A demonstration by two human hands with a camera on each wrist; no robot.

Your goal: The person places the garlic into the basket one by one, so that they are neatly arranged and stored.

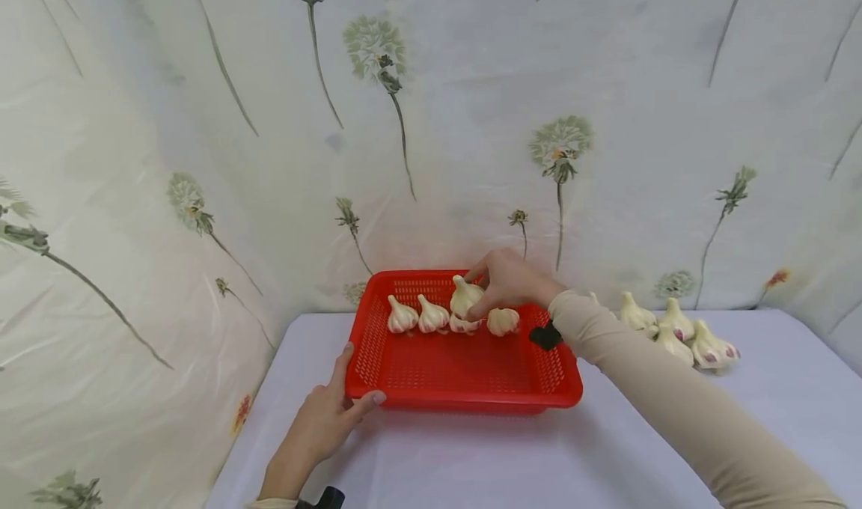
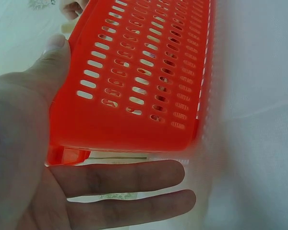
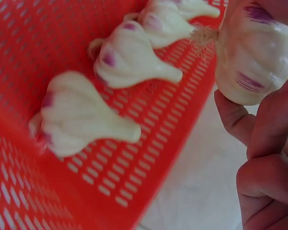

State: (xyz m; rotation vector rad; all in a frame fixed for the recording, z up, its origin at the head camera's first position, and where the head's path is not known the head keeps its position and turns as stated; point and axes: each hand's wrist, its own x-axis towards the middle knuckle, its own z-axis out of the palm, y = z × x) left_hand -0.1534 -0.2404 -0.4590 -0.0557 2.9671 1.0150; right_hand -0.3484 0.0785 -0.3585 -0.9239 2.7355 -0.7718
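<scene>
A red perforated plastic basket (image 1: 465, 370) stands on the table, with a row of garlic bulbs (image 1: 402, 317) along its far side. My right hand (image 1: 508, 278) holds a garlic bulb (image 1: 466, 297) by its fingers and thumb above that row. In the right wrist view the held bulb (image 3: 254, 52) shows purple streaks and dry roots, raised over the basket rim. At the basket's near left corner rests my left hand (image 1: 326, 418), thumb on the front rim. The left wrist view shows two straight fingers (image 2: 125, 178) beside the basket wall (image 2: 120, 136).
To the right of the basket, partly behind my right forearm, lies a pile of garlic bulbs (image 1: 676, 329). A white cloth (image 1: 431, 456) covers the table. Behind it hangs a pale sheet (image 1: 465, 120) printed with dandelions.
</scene>
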